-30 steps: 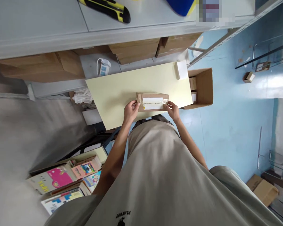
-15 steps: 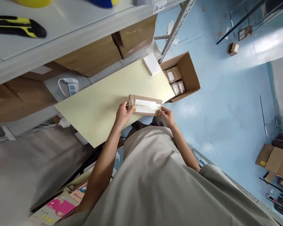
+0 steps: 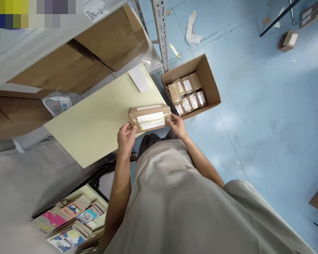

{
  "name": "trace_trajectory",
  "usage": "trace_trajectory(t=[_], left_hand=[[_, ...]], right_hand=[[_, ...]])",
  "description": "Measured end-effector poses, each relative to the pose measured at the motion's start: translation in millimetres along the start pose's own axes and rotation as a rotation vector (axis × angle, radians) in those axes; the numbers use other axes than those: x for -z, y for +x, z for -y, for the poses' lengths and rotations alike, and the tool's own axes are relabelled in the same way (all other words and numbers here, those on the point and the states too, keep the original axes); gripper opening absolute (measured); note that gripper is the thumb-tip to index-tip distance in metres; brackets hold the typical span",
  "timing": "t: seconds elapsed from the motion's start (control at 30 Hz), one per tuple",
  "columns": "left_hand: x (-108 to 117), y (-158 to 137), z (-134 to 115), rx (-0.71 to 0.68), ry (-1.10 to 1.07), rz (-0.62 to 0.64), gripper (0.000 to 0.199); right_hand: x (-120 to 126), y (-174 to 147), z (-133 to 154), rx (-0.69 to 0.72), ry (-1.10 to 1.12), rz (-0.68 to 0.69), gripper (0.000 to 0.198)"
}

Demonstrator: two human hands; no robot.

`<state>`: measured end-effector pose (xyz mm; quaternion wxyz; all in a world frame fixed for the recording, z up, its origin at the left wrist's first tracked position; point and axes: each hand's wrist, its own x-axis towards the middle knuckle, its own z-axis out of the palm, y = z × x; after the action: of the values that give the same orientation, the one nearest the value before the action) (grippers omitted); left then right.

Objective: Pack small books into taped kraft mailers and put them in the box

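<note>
A long taped cardboard box (image 3: 150, 117) with white labels is held between my two hands, over the near edge of the pale yellow tabletop (image 3: 100, 123). My left hand (image 3: 126, 137) grips its left end, thumb on the near side. At the opposite end, my right hand (image 3: 177, 125) pinches the taped corner. To the right on the floor stands an open carton (image 3: 212, 81) with several small taped boxes (image 3: 187, 84) inside. A flat white box (image 3: 140, 79) lies on the tabletop's far corner.
Large cardboard boxes (image 3: 111, 38) line the shelf beyond the tabletop, beside a metal upright (image 3: 161, 35). A white power strip (image 3: 65, 103) sits at left. Several books (image 3: 90, 213) lie low at left. Paper scraps (image 3: 193, 31) and a small box (image 3: 288, 41) are on the blue floor.
My view has swung toward the right, showing more of the open carton's contents. The held box shows more of its top and far side; both hands still grip its ends.
</note>
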<state>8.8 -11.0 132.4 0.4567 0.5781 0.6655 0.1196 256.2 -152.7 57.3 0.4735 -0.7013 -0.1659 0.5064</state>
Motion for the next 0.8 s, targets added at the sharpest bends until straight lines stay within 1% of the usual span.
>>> trace_trajectory(t=[0.07, 0.17, 0.27, 0.37, 0.47, 0.53, 0.6, 0.7, 0.8], left_hand=[[-21.9, -8.8, -21.4, -0.060, 0.015, 0.022, 0.038], [-60.5, -13.7, -55.7, -0.162, 0.023, 0.118, 0.037], [-107.5, -10.3, -89.8, -0.297, 0.097, 0.230, 0.036], [-161.0, -4.3, -120.0, -0.446, 0.207, 0.304, 0.037], [-216.9, 0.1, -142.2, -0.578, 0.304, 0.355, 0.044], [-252.2, 3.1, -151.5, -0.664, 0.355, 0.424, 0.048], [-282.7, 8.3, -157.0, -0.734, 0.399, 0.499, 0.051], [-316.5, 24.0, -162.0, -0.765, 0.440, 0.584, 0.059], [-339.3, 52.0, -167.1, -0.758, 0.472, 0.649, 0.067]], right_hand=[[25.5, -3.4, -8.0, 0.015, 0.052, -0.065, 0.068], [66.2, -8.3, -23.0, 0.005, 0.132, -0.174, 0.068], [103.9, -13.4, -39.0, -0.039, 0.180, -0.305, 0.067], [132.1, -19.2, -53.6, -0.097, 0.224, -0.427, 0.067], [150.2, -22.5, -65.8, -0.179, 0.239, -0.481, 0.067], [158.4, -22.1, -72.3, -0.230, 0.253, -0.484, 0.065], [165.0, -19.3, -77.0, -0.257, 0.288, -0.498, 0.063], [173.3, -10.7, -79.6, -0.264, 0.319, -0.523, 0.060], [177.8, 7.2, -75.1, -0.247, 0.301, -0.530, 0.056]])
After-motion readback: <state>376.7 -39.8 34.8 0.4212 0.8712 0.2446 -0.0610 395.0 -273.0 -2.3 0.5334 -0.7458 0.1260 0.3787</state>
